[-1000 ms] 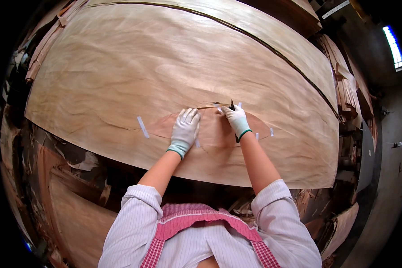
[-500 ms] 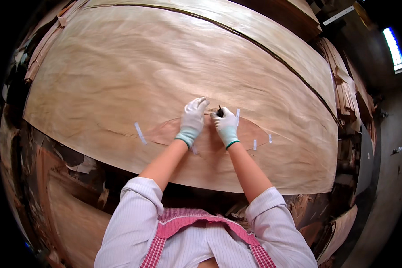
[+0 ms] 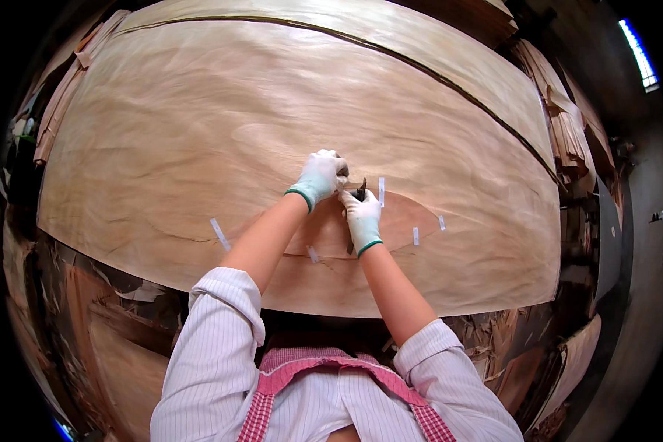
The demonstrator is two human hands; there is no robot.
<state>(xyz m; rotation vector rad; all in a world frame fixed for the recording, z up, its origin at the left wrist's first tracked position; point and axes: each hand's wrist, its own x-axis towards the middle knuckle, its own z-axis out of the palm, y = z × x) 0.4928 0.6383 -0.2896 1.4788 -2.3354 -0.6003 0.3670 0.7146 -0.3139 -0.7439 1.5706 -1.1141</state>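
Note:
A large pale wood veneer sheet [image 3: 199, 118] lies spread out before me, with a darker reddish veneer patch [image 3: 398, 214] set against it. White tape strips [image 3: 381, 191] stick along the patch's edges. My left hand [image 3: 321, 177], in a white and mint glove, is closed at the patch's upper edge; its fingertips hide whatever they pinch. Just right of it, my gloved right hand [image 3: 362, 216] is wrapped around a slim dark hand tool [image 3: 362, 188]. One end pokes up past the fingers and a dark end shows below the palm; its exact kind is unclear.
Across the far part of the sheet runs a long dark split [image 3: 420, 68]. Stacked veneer [image 3: 567, 140] stands at the right, and more veneer bundles [image 3: 59, 118] hang at the left. Torn scraps [image 3: 136, 291] lie below the sheet's near edge.
My left hand has shifted slightly up and turned, its fingers now curled toward the right. My right hand has moved a little down and left, the tool more upright. The view has shifted slightly.

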